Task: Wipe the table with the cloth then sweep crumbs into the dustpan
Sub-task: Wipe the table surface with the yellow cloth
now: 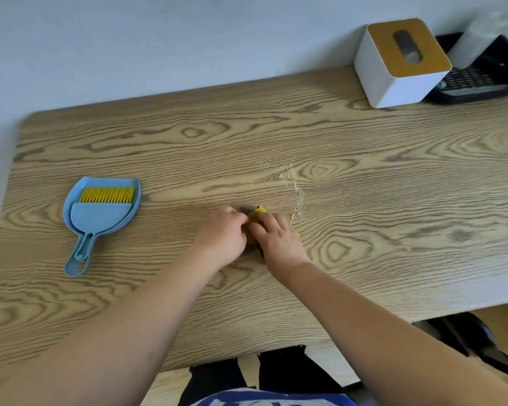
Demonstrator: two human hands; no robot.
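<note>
Both hands meet at mid-table: left hand and right hand each grip the yellow cloth, bunched between them. Crumbs lie scattered just beyond. The blue dustpan, holding its brush, rests well to the left.

Tan wood-grain table with dark swirls, pale blue plastic dustpan, yellow-bristled blue brush, small yellow cloth, white tissue box with tan lid.
</note>
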